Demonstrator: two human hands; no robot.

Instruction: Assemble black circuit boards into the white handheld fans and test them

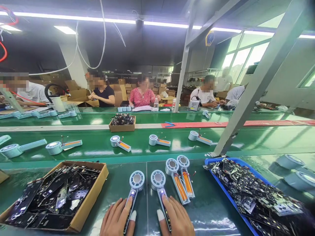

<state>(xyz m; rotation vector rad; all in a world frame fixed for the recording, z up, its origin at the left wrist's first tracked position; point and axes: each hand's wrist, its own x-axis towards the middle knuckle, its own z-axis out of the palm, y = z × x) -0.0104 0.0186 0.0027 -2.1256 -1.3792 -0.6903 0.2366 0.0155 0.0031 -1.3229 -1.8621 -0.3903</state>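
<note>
Two bare hands work at a glossy green table (115, 186). The left hand (115, 219) has its grip clenched around the slim handle of a pale-blue round-headed plastic device (136, 180), and the right hand (178, 219) grasps a matching pale-blue plastic device (157, 180) the same way. Just beyond lie two orange-cored pale-blue devices (183, 182). A brown cardboard box (91, 204) of black circuit boards sits left, a blue plastic tray (228, 196) of circuit boards right.
</note>
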